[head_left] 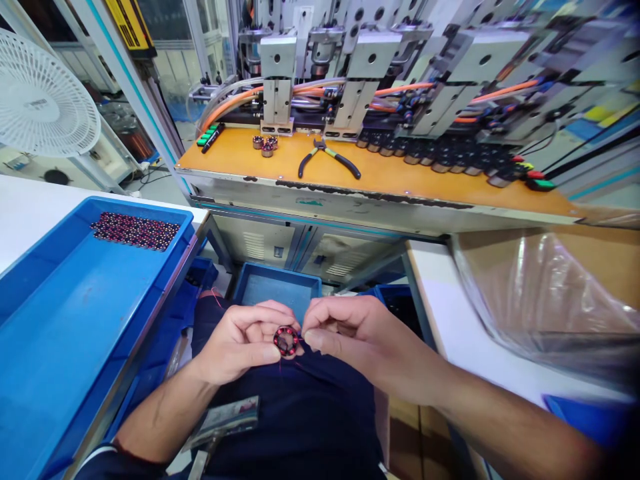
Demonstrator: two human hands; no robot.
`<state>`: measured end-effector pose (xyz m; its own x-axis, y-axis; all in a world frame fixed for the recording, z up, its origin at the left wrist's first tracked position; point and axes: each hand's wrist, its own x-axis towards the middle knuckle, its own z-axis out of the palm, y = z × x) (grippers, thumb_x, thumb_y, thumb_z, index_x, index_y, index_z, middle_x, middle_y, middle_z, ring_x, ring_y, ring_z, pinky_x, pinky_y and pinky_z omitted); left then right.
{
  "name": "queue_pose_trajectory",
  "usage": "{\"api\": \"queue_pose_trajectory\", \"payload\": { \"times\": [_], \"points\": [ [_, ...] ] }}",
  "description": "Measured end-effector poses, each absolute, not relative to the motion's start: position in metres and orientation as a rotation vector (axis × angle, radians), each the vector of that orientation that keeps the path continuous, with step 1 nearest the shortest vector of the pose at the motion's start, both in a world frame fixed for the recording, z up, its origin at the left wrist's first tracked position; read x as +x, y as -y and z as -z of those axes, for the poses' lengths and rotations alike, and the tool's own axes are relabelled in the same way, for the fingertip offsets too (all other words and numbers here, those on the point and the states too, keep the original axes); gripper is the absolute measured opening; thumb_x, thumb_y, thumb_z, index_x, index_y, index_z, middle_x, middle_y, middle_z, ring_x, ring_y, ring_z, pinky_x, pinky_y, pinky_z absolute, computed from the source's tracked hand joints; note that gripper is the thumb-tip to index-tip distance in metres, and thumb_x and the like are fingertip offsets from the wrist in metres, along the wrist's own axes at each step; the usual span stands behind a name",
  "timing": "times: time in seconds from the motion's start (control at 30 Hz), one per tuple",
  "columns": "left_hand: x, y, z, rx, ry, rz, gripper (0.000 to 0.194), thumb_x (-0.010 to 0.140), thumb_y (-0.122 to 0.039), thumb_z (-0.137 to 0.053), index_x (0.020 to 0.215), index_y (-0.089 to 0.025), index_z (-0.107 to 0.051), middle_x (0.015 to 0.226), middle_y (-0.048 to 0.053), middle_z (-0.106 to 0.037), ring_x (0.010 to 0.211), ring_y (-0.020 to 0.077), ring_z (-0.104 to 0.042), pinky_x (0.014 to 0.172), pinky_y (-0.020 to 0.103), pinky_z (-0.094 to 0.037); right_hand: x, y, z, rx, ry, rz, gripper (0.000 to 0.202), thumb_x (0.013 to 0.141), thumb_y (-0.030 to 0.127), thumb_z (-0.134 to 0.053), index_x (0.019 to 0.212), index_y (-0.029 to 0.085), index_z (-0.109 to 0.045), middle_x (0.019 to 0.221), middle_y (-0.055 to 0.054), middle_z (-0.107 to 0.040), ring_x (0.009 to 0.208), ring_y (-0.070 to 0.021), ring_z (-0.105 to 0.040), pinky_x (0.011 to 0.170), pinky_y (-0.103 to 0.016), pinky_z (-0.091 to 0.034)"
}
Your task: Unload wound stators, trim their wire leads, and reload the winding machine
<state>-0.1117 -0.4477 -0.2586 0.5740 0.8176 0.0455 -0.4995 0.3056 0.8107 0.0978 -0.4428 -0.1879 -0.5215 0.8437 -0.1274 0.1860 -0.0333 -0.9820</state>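
A small ring-shaped motor stator (277, 341) with red copper windings sits between the thumb and fingers of my left hand (245, 337), its round face turned up toward me. Close on its right side, my right hand (345, 330) has thumb and forefinger pinched together at the stator's edge. A thin red wire seems to run into that pinch, though the fingertips hide most of it. More fine red wire ends hang below the ring over my dark clothing.
Left, a blue tray (65, 293) holds rows of wound stators (135, 231). Pliers (327, 158), several stators (267, 150) and a marker (213, 138) lie on the orange bench (225, 163) beneath the machine. Black cylindrical parts (443, 160) line its right. A plastic-covered carton (550, 287) stands right; a fan (43, 100) left.
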Motion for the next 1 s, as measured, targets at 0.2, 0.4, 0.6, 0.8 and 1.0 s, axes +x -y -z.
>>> {"api": "queue_pose_trajectory", "payload": {
  "times": [0.2, 0.4, 0.6, 0.8, 1.0],
  "points": [
    [-0.111, 0.444, 0.261, 0.971, -0.467, -0.943, 0.036, 0.067, -0.021, -0.084, 0.101, -0.023, -0.078, 0.104, 0.008, -0.062, 0.078, 0.0125, -0.063, 0.069, 0.024, -0.058, 0.095, 0.451, 0.194, -1.087, 1.704, -1.522, 0.015, 0.089, 0.022, -0.062, 0.078, 0.016, -0.069, 0.073, 0.001, -0.064, 0.065, -0.0087, -0.053, 0.059, -0.019, -0.041],
    [-0.111, 0.445, 0.258, 1.011, -0.432, -0.932, 0.032, 0.069, -0.018, -0.083, 0.100, -0.022, -0.077, 0.101, 0.007, -0.060, 0.075, 0.0099, -0.062, 0.069, 0.021, -0.054, 0.099, 0.455, 0.187, -1.057, 1.868, -1.393, 0.018, 0.091, 0.020, -0.060, 0.075, 0.017, -0.066, 0.071, 0.002, -0.063, 0.063, -0.0076, -0.054, 0.059, -0.019, -0.044],
    [-0.108, 0.445, 0.257, 0.855, -0.294, -0.878, 0.028, 0.073, -0.024, -0.080, 0.100, -0.017, -0.075, 0.099, 0.006, -0.058, 0.074, 0.0132, -0.070, 0.065, 0.020, -0.055, 0.118, 0.447, 0.187, -0.803, 2.199, -0.660, 0.011, 0.089, 0.015, -0.066, 0.099, 0.018, -0.064, 0.086, -0.003, -0.067, 0.078, -0.0121, -0.062, 0.072, -0.024, -0.052],
    [-0.098, 0.447, 0.259, 0.661, -0.217, -0.804, 0.029, 0.070, -0.024, -0.083, 0.097, -0.017, -0.076, 0.091, 0.004, -0.063, 0.069, 0.0093, -0.068, 0.061, 0.015, -0.056, 0.106, 0.442, 0.197, -0.543, 2.266, -0.352, 0.013, 0.093, 0.016, -0.063, 0.106, 0.013, -0.062, 0.092, -0.007, -0.068, 0.083, -0.0140, -0.062, 0.079, -0.030, -0.056],
    [-0.098, 0.447, 0.265, 0.620, -0.195, -0.769, 0.032, 0.070, -0.027, -0.083, 0.098, -0.015, -0.075, 0.095, 0.006, -0.065, 0.065, 0.0088, -0.069, 0.059, 0.015, -0.057, 0.101, 0.438, 0.199, -0.462, 2.240, -0.329, 0.006, 0.093, 0.016, -0.063, 0.093, 0.011, -0.066, 0.081, -0.006, -0.069, 0.080, -0.0127, -0.065, 0.076, -0.028, -0.056]
  ]
}}
